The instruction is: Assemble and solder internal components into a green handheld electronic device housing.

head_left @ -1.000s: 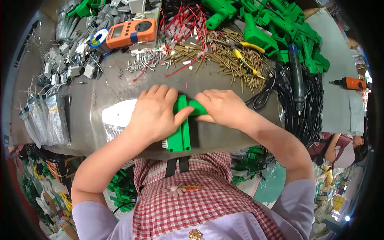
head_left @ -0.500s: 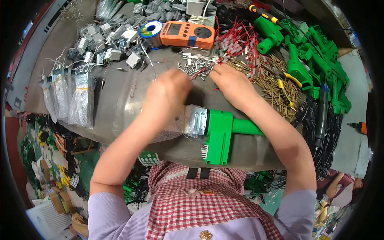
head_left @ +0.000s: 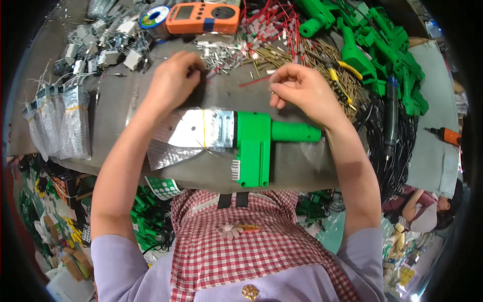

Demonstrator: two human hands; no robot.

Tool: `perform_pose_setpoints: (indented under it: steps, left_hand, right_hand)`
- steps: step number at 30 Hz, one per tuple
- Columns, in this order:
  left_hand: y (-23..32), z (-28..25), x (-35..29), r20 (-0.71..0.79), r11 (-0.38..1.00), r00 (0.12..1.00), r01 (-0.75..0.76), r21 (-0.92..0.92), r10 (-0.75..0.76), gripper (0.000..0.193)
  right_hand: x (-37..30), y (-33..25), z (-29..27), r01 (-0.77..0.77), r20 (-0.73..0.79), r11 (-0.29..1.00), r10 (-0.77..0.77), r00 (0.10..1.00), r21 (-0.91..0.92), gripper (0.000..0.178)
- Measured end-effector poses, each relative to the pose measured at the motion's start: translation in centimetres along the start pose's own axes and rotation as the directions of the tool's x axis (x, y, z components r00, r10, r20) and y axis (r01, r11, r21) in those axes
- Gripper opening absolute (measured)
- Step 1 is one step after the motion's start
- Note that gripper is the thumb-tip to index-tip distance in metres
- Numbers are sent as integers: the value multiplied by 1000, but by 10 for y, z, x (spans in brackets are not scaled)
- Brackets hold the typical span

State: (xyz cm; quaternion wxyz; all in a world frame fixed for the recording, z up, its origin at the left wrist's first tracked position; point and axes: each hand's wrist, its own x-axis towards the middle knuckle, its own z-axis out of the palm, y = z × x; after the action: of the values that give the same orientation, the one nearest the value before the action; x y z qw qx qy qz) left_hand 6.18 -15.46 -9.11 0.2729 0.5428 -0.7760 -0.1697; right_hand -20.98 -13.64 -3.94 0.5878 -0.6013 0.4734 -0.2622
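My left hand [head_left: 173, 80] is above the table, its fingers curled in beside a pile of small silver metal sleeves [head_left: 219, 56]; whatever is between the fingertips is hidden. My right hand [head_left: 304, 93] is pinched, thumb against forefinger, with a speck too small to name at the tips. Just left of it, a thin red piece [head_left: 254, 81] like wire or tubing lies on the table. Below both hands rests a green plastic tool housing [head_left: 254, 146] with a round handle to the right. Its flat metal end [head_left: 191, 128] is in bubble wrap, held by a yellow band.
Beyond my hands are an orange meter [head_left: 203, 19], a solder spool [head_left: 154, 19], red wires [head_left: 271, 22] and brass rods [head_left: 274, 56]. Pliers [head_left: 336, 78], green housings [head_left: 359, 55] and black cables [head_left: 372, 136] crowd the right. Wrapped metal parts [head_left: 75, 123] lie left.
Both hands have drawn apart and away from the small parts. My right hand has turned, showing its pinched fingers. The whole view has shifted, so the table's contents appear higher and farther left.
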Motion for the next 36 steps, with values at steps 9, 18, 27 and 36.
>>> perform_pose_setpoints:
  steps: [9, 18, 27, 36]
  left_hand:
    - [77, -29, -54, 105, 909, 986, -74, -410, 128, 25]
    - [112, -25, -113, 254, 888, 870, -341, -309, 423, 42]
    - [94, 3, -125, -119, 688, 677, -720, 95, 726, 25]
    - [98, 8, -70, -193, 954, 940, -295, -47, 281, 49]
  right_hand:
    - [-116, 7, 42, -86, 93, 990, 76, 993, 109, 11]
    - [-111, -7, 58, -149, 72, 961, 170, 983, -234, 19]
    - [-24, 11, 51, 202, -260, 906, -310, 915, -371, 22]
    - [-38, 22, 55, 430, 48, 409, -677, 734, -805, 20]
